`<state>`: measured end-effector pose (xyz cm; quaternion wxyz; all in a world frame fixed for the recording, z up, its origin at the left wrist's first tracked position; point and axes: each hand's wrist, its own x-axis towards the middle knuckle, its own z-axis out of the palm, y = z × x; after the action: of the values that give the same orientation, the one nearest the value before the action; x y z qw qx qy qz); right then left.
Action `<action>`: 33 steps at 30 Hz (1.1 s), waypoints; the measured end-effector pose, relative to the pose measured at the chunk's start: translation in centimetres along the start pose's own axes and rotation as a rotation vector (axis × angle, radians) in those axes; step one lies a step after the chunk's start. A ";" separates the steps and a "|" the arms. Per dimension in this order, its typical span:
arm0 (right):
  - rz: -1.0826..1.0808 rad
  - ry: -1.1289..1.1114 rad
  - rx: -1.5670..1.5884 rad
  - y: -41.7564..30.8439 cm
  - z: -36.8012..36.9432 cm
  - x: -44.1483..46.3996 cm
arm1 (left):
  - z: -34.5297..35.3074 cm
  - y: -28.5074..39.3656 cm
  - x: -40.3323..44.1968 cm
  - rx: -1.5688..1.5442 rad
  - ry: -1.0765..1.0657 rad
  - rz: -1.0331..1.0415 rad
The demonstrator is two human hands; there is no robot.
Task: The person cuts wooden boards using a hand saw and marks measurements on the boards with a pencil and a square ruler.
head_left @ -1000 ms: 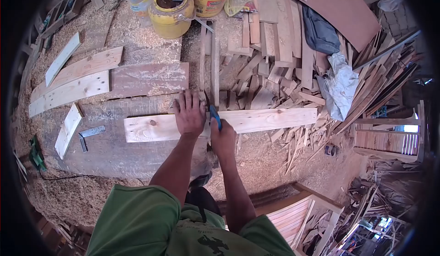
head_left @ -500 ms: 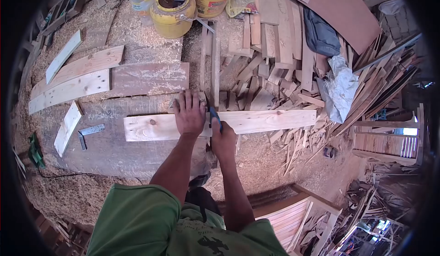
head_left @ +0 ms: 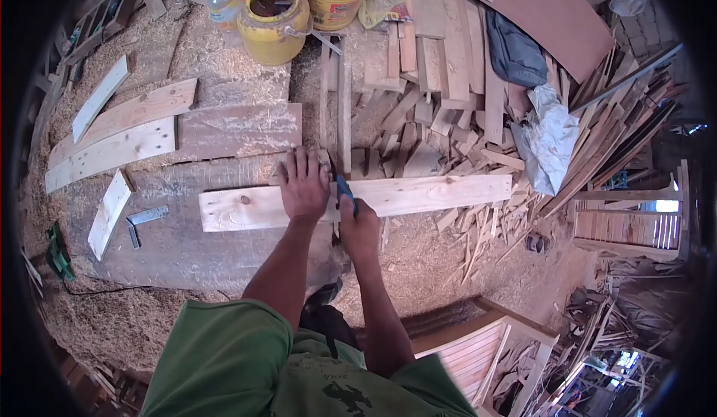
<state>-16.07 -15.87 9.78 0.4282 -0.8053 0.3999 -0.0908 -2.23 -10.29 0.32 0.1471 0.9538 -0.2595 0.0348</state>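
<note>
A long pale board [head_left: 441, 194] lies crosswise on the worn work surface [head_left: 179, 256], its right part reaching out over wood scraps. My left hand [head_left: 305, 185] rests flat on the board, fingers spread, fingertips past its far edge. Just to its right, my right hand [head_left: 358, 226] is wrapped round the blue handle of a tool [head_left: 344, 191], which looks like a handsaw. Its dark blade, seen edge-on, crosses the board and is mostly hidden. A metal try square [head_left: 148, 215] and a short board [head_left: 110, 214] lie to the left.
Two yellow buckets [head_left: 273, 39] and a white-capped jar [head_left: 222, 2] stand at the back. Several boards [head_left: 116, 152] lie at the left. Wood offcuts, a dark bag [head_left: 515, 49] and a white sack [head_left: 549, 140] are on the right. A slatted wooden piece [head_left: 467, 357] stands lower right.
The view has shifted slightly. My right hand and the blue-handled tool have made small movements beside my left hand, which stays on the board.
</note>
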 end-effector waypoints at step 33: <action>0.116 0.013 0.042 -2.0 -4.8 -9.0 | 0.4 -0.1 -0.4 0.014 0.046 0.020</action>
<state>-23.29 -11.68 15.98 0.4471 -0.7709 0.4466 -0.0794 -2.55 -10.13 -0.12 0.1462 0.9512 -0.2652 0.0599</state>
